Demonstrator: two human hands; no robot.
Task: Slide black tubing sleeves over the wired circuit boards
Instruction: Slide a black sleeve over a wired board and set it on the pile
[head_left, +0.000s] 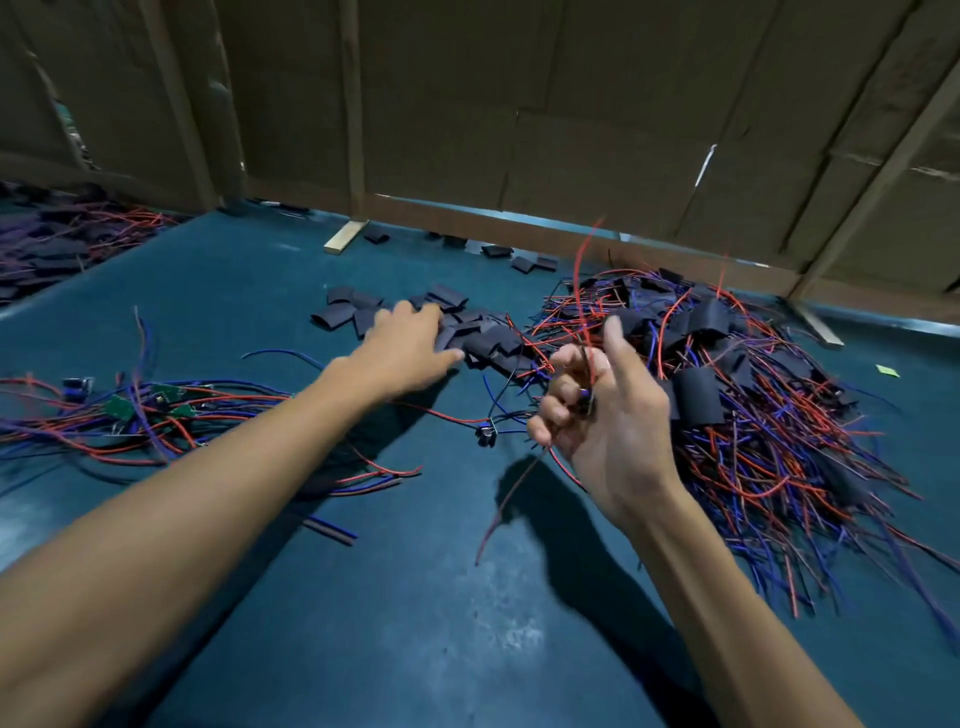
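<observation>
My right hand (597, 410) is raised above the table and grips a wired circuit board (586, 402), mostly hidden between the fingers; its red and dark wires stick out above and below the fist. My left hand (405, 348) reaches forward with the fingers spread over a loose pile of flat black tubing sleeves (483, 338), touching its near edge. I cannot tell whether it holds a sleeve. Bare green boards with red and blue wires (124, 410) lie at the left.
A big heap of sleeved boards with red and blue wires (753, 405) fills the right of the teal table (395, 597). One small wired part (485, 434) lies between my hands. Cardboard walls (519, 104) close the back. Another wire heap (47, 244) sits far left.
</observation>
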